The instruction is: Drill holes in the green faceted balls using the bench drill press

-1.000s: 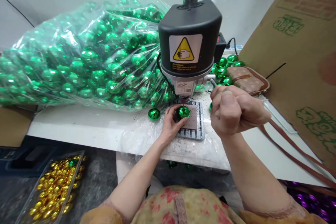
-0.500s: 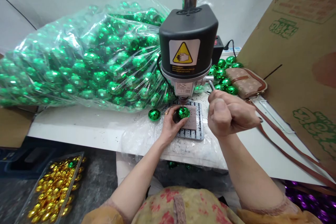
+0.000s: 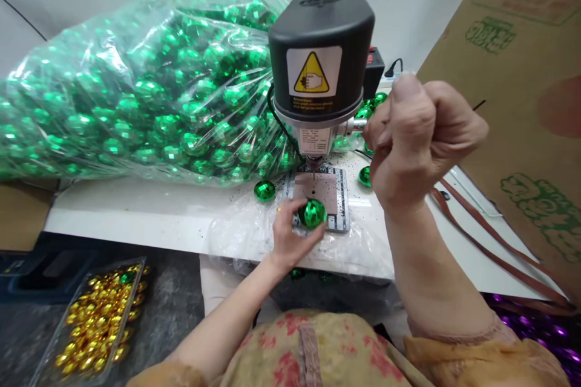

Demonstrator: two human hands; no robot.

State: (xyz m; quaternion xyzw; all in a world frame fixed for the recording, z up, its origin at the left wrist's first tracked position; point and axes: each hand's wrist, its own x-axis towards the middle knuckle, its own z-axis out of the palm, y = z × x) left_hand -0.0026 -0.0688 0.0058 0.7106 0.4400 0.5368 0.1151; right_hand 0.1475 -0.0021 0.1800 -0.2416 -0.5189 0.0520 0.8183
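Between thumb and fingers, my left hand (image 3: 290,233) grips a shiny green faceted ball (image 3: 315,213) over the near edge of the drill press base (image 3: 342,199). The thin drill bit (image 3: 313,176) hangs behind the ball, apart from it, above a brownish board (image 3: 327,190) with a dark hole. My right hand (image 3: 415,139) is closed in a fist at the feed lever (image 3: 358,125) on the right side of the drill press (image 3: 322,54); the fist hides most of the lever. One loose green ball (image 3: 264,190) lies left of the base.
A big clear bag of green balls (image 3: 149,97) fills the back left. A cardboard box (image 3: 512,103) stands at the right, near a brown strap (image 3: 494,248). Below left sits a clear tray of gold balls (image 3: 95,320); purple shiny pieces (image 3: 540,332) lie below right.
My left hand has drawn the green ball from under the drill bit toward me. My right fist has risen with the lever, and the bit now stands clear of the ball.
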